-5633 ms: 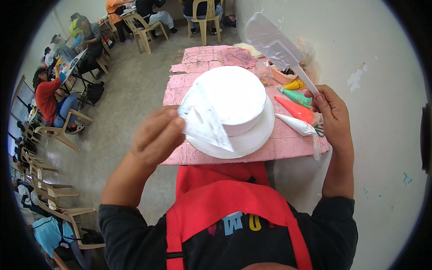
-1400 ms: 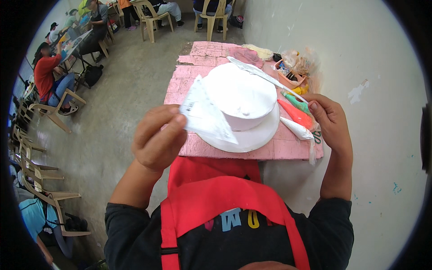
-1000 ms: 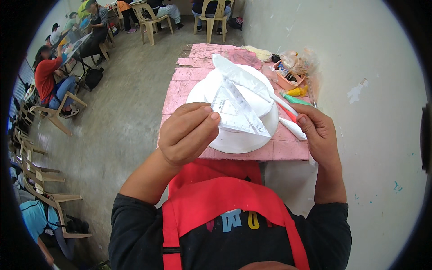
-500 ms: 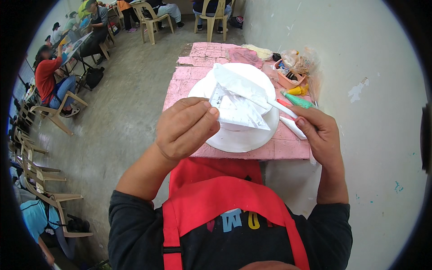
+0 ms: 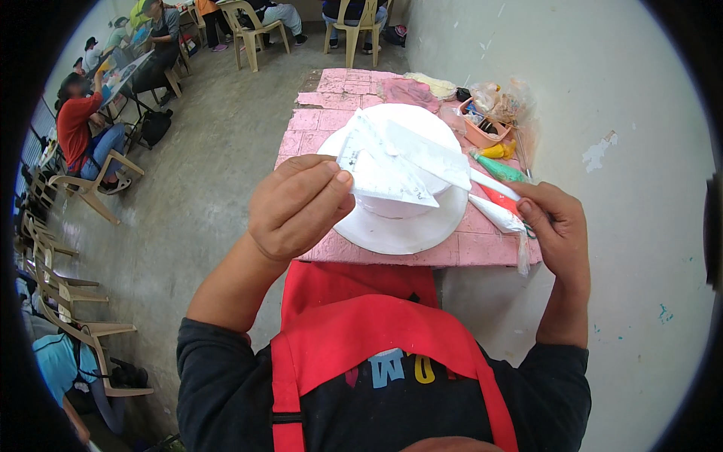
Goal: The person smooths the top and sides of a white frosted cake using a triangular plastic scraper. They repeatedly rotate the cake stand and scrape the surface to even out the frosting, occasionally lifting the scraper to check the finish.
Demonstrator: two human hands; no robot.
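Note:
My left hand (image 5: 301, 207) pinches one corner of a clear plastic set square (image 5: 384, 184), smeared with white cream. My right hand (image 5: 556, 226) is closed round the white handle of a spatula (image 5: 433, 156). Its broad blade, coated in white cream, lies across the far side of the set square and seems to touch it. Both tools are held over a round white cake-like form (image 5: 422, 119), partly hidden by them. Under that form is a wider white round board (image 5: 399, 239).
The board stands on a pink brick-patterned table (image 5: 301, 141). At its right are filled piping bags, one white (image 5: 497, 214) and one green (image 5: 501, 169), and a pink basket (image 5: 482, 134) of small items. A pink cloth (image 5: 410, 92) lies behind. A wall (image 5: 625, 226) rises close on the right.
The spatula has slid to the right with my right hand, its blade now farther along the set square. My left hand and the set square have shifted slightly left.

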